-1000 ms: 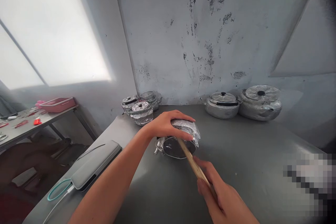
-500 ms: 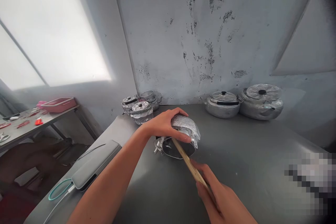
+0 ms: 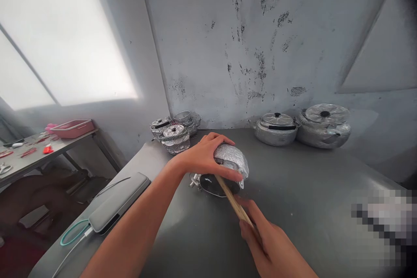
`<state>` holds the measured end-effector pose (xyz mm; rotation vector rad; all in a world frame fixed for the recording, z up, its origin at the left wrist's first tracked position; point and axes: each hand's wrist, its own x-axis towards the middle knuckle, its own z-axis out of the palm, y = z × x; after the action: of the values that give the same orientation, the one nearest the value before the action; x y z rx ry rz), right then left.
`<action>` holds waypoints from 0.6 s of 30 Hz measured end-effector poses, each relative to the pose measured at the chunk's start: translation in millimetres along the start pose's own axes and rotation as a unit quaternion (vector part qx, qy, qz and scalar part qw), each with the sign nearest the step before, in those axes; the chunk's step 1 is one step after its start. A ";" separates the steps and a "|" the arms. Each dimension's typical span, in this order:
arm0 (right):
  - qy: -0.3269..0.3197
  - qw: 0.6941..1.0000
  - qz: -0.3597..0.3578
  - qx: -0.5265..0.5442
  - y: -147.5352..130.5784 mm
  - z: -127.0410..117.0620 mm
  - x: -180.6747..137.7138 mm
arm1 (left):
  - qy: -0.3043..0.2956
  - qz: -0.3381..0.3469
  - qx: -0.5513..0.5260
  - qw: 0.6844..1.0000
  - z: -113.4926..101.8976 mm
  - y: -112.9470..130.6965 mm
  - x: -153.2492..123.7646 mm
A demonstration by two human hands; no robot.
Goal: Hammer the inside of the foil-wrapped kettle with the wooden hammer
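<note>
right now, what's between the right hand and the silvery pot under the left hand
In the head view, a wooden stick gripped in the right hand spans that stretch to the dark opening of the silvery pot, above the grey table.

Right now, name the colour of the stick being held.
The wooden stick is pale yellowish tan; head view.

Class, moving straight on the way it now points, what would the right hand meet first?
Most likely the rounded, silvery metal pot under the left hand: the right hand points towards it along the pale wooden stick it grips, though depth is unclear.
</note>
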<state>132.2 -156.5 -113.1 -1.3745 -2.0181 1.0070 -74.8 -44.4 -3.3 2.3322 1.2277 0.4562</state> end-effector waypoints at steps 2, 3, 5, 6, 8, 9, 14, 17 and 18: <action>0.005 1.000 0.004 -0.008 0.1 -0.4 -0.1 | 0.000 0.006 0.006 1.000 -1.0 0.3 -2.1; 0.003 1.000 0.002 -0.008 0.2 -0.7 0.0 | -0.002 0.009 0.006 1.000 -1.3 0.4 -3.1; -0.011 1.000 -0.002 -0.007 0.5 -0.6 0.4 | -0.001 0.011 0.008 1.000 -0.6 0.3 -4.2; -0.016 1.000 -0.003 -0.006 0.7 -0.2 0.4 | 0.006 0.009 0.011 1.000 0.6 0.1 -4.1; -0.008 1.000 -0.002 -0.009 0.9 1.6 0.0 | 0.028 0.001 0.021 0.999 4.7 -0.3 -2.7; 0.003 1.000 -0.001 -0.010 1.2 2.9 -0.4 | 0.039 -0.004 0.023 0.999 7.1 -0.5 -1.6; 0.015 1.000 -0.005 -0.002 4.5 6.8 -1.6 | 0.079 0.003 0.014 0.997 16.2 -1.1 4.9; 0.010 1.000 -0.015 0.003 4.3 5.8 -1.8 | 0.088 0.017 0.027 0.996 18.2 -1.7 6.9; 0.013 1.000 -0.016 0.005 3.1 5.4 -2.0 | 0.089 0.017 0.030 0.995 18.5 -2.0 7.1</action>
<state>130.7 -159.3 -118.8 -1.3393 -2.0067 0.9793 -63.2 -41.9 -19.3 2.4087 1.3007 0.6598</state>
